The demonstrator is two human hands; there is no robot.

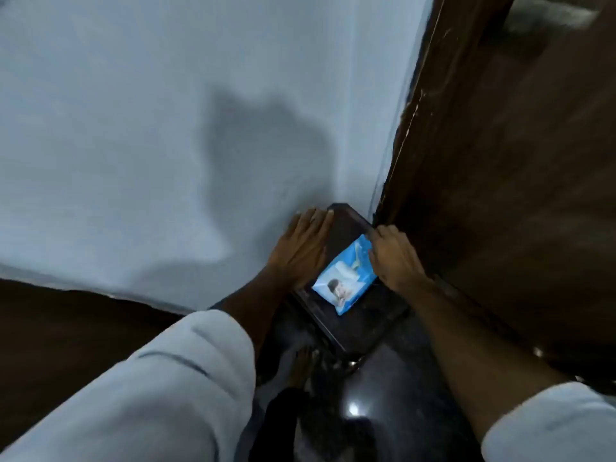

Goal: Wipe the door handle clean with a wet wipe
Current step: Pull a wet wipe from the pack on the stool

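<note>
Nearest you, your pale sleeves fill the lower corners, and both forearms run up toward a small dark tabletop wedged in the corner where the pale wall meets the brown door. Your left hand lies spread and flat at 9 o'clock of the blue wet wipe pack, fingers extended along the tabletop's edge and closed on nothing. Your right hand sits at 3 o'clock of the pack, index finger out and touching its far end; whether it has pinched the flap yet is too blurred to tell. The pack rests flat and slanted on the dark top, free of any grip. No door handle shows in this view, so it presumably lies higher on the door. The likely trouble: tugging a wipe with the pack unheld could drag the whole pack off the near edge toward your bare foot on the glossy floor. Pin it with the left hand first. Several wipes may also come out together.
</note>
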